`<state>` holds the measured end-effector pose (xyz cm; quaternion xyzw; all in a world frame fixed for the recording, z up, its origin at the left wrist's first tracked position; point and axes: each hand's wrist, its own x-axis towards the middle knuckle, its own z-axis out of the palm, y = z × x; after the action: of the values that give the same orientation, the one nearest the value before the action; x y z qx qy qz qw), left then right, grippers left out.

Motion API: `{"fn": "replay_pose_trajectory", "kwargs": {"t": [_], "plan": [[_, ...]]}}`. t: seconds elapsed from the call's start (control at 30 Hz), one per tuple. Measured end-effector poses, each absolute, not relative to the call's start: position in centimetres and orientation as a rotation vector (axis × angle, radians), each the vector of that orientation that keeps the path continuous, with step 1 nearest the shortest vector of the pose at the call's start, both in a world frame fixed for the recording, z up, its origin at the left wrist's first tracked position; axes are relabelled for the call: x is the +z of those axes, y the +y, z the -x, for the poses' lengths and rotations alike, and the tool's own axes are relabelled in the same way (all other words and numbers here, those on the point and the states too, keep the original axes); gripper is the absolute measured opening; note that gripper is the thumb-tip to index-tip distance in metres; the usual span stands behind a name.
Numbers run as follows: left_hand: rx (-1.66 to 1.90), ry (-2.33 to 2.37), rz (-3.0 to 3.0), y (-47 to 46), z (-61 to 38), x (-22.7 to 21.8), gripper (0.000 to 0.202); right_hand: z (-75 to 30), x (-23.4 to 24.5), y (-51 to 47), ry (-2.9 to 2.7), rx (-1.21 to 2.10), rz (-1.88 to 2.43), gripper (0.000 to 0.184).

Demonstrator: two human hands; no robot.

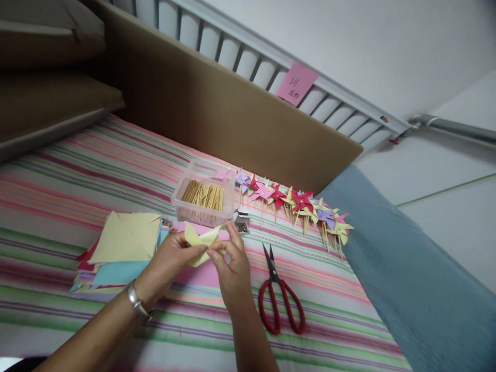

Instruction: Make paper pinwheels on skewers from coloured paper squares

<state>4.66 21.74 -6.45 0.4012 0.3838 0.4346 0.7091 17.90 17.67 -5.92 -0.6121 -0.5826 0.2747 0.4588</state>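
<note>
A pale yellow paper pinwheel (201, 238), its corners curled toward the middle, is held up over a pink sheet (205, 274). My left hand (176, 256) pinches its left side with thumb and fingers. From the right, my right hand (232, 261) grips the same paper, thumb and forefinger meeting near its centre. Whether a pin is between those fingertips is too small to tell. A little box of small metal pins (242, 223) stands just behind my right hand. Red-handled scissors (277, 294) lie to its right, blades slightly parted.
A clear plastic box (181, 204) of short wooden sticks stands behind my hands. Stacked coloured paper squares (124, 240) lie at left. Finished pinwheels on sticks (298, 201) line the back right. A brown board (232, 116) leans against a white radiator (209, 41) beyond the striped cloth (329, 310).
</note>
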Motion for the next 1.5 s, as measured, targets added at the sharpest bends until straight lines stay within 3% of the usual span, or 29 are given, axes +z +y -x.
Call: {"fn": "replay_pose_trajectory", "kwargs": {"t": [0.93,1.5], "plan": [[0.939,0.909,-0.866,21.61,-4.95,-6.43,0.029,-17.72,-5.97,18.12,-1.219,0.911,1.376,0.003],[0.935,0.839,-0.833,21.4,-4.87,-6.8,0.025,-17.56,-6.11,17.96,-1.076,1.039,1.332,0.007]]}}
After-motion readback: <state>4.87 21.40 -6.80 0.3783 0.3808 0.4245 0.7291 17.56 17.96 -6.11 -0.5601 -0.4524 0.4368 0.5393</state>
